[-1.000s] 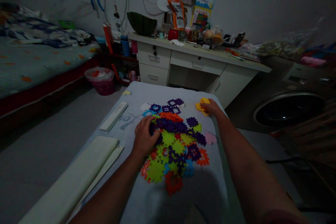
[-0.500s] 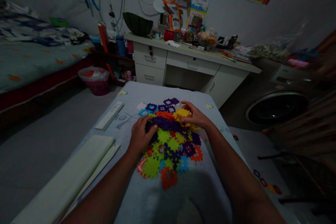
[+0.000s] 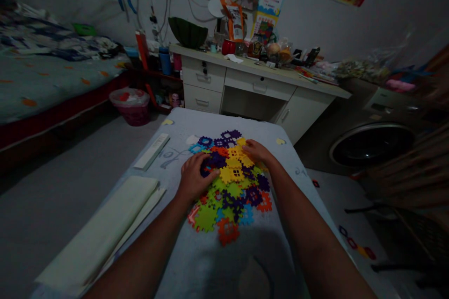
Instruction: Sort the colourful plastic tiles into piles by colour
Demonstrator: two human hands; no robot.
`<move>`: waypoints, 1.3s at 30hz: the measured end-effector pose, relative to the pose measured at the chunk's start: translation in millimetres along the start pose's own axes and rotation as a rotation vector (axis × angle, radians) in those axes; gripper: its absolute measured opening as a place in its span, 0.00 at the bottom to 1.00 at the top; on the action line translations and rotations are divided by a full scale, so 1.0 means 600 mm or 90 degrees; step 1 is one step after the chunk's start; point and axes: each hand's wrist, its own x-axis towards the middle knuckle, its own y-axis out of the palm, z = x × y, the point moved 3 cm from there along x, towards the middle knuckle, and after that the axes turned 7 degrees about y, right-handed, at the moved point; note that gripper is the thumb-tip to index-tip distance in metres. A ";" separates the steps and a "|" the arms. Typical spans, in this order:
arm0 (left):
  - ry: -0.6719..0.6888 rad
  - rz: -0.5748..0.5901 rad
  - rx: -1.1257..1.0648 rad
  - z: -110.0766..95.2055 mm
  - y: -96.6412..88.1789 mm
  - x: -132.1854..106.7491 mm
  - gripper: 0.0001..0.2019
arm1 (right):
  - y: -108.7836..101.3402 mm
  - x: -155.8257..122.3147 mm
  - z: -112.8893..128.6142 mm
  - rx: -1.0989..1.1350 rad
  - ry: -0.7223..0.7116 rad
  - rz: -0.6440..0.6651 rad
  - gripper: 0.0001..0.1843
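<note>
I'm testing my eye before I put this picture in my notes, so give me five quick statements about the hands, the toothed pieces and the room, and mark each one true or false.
1. The right hand is at the yellow toothed pieces. True.
2. The left hand is over the long white box. False: it is at the left side of the pile, by purple toothed pieces.
3. The long white box lies left of the pile. True.
4. The piece at the pile's near edge is blue. False: it is an orange toothed piece.
5. The washing machine stands left of the desk. False: it stands right of the desk.
</note>
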 end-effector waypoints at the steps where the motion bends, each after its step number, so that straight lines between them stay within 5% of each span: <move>1: 0.000 0.008 0.010 -0.001 0.000 0.000 0.26 | 0.005 -0.006 0.010 0.006 -0.018 0.031 0.24; 5: -0.002 0.022 0.034 -0.002 0.001 0.001 0.26 | 0.016 -0.043 0.059 0.016 -0.094 0.133 0.21; 16: -0.090 -0.131 0.042 0.004 -0.025 -0.008 0.17 | 0.049 -0.199 0.182 0.114 -0.362 0.104 0.21; 19: -0.041 -0.153 0.068 -0.016 -0.043 -0.011 0.17 | 0.021 -0.210 0.152 0.117 -0.305 -0.005 0.21; 22: 0.066 -0.054 0.064 -0.046 -0.039 -0.010 0.20 | -0.012 -0.212 0.087 0.017 -0.162 -0.087 0.23; 25: 0.143 0.115 0.074 -0.072 -0.015 -0.013 0.32 | -0.009 -0.223 0.028 -0.076 -0.076 0.000 0.38; 28: 0.153 0.208 0.091 -0.084 0.004 -0.016 0.40 | 0.019 -0.240 0.007 -0.098 -0.098 0.085 0.55; 32: 0.140 0.208 0.091 -0.088 0.005 -0.011 0.34 | 0.044 -0.251 0.017 -0.090 -0.131 0.080 0.59; 39: 0.147 0.163 0.107 -0.090 -0.003 -0.007 0.17 | 0.049 -0.247 0.015 -0.030 -0.184 -0.015 0.47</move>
